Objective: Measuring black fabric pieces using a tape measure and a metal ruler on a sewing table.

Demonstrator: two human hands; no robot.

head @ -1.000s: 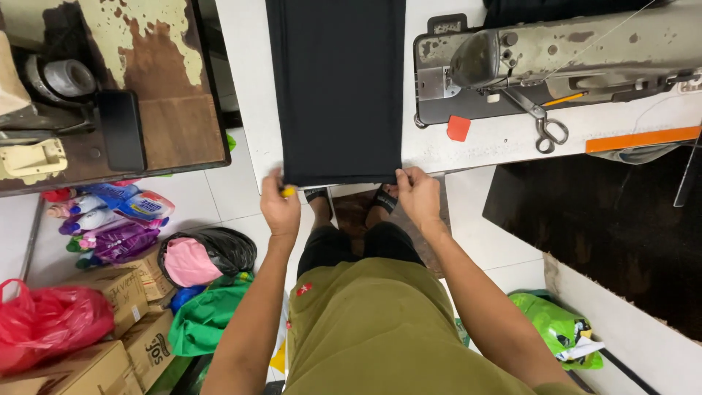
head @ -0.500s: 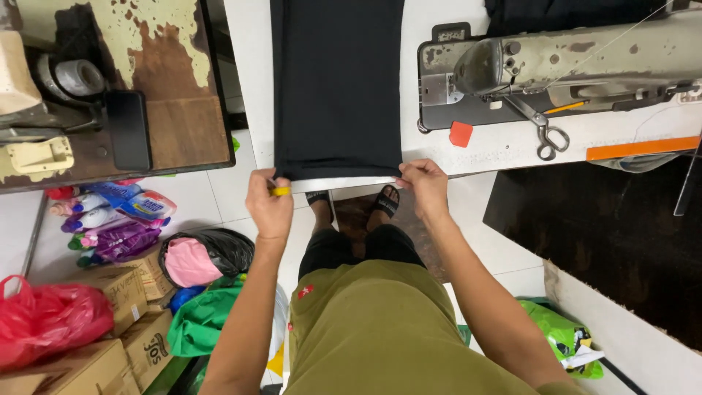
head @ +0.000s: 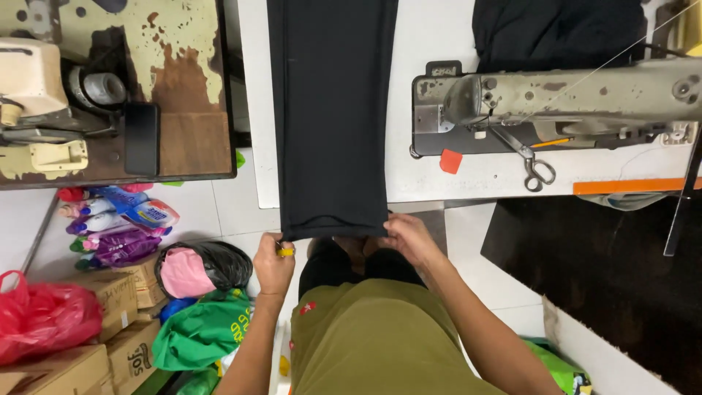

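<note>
A long strip of black fabric (head: 333, 110) lies flat on the white table (head: 431, 168) and hangs over its near edge. My left hand (head: 272, 262) pinches the fabric's lower left corner and also holds a small yellow piece of chalk (head: 285, 251). My right hand (head: 409, 238) grips the lower right corner. Both hands hold the hem taut just past the table's edge, above my lap.
A grey sewing machine (head: 556, 102) stands on the table to the right, with scissors (head: 534, 167) and a red tag (head: 450, 162) beside it. More dark cloth (head: 556, 29) lies behind it. A worn wooden table (head: 183, 88) stands left. Bags and cardboard boxes (head: 110, 307) crowd the floor.
Both hands have drawn the fabric's hem toward me, over the table's near edge. The view has shifted slightly.
</note>
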